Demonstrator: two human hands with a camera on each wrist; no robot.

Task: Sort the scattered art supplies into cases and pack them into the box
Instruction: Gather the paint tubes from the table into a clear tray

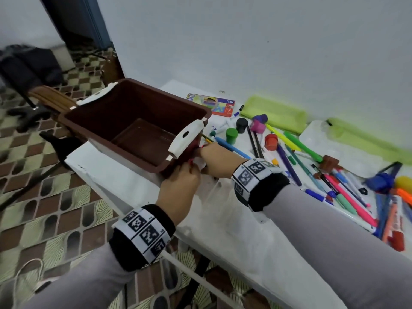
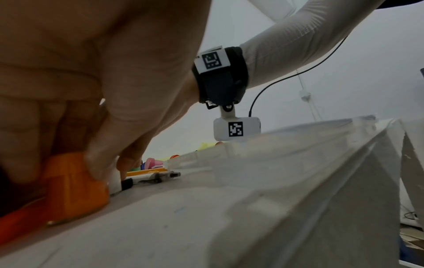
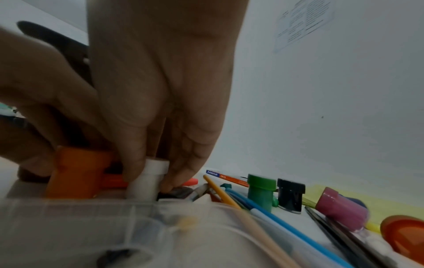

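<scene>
From the head view, a brown box (image 1: 133, 123) with white handles stands open on the left end of a white table (image 1: 223, 219). Both hands meet at its near right corner: the left hand (image 1: 178, 186) and the right hand (image 1: 217, 160) touch each other there, but this view hides what the fingers do. To the right, pens, markers and small paint pots (image 1: 231, 135) lie scattered, and two green cases (image 1: 274, 112) lie by the far wall. The left wrist view shows what the head view hides: the left hand (image 2: 80, 81) has its fingers bent down onto an orange pot (image 2: 75, 183) that stands on the table; I cannot tell if they grip it. The right wrist view shows the right hand (image 3: 160, 90) with its fingertips (image 3: 135, 170) pinched on a small white pot (image 3: 149, 179), just beside the orange pot (image 3: 75, 174). A green pot (image 3: 261, 192), a black pot (image 3: 290, 195) and a pink pot (image 3: 341, 208) are to the right. The floor has brown and cream checks, and the wall is pale.
</scene>
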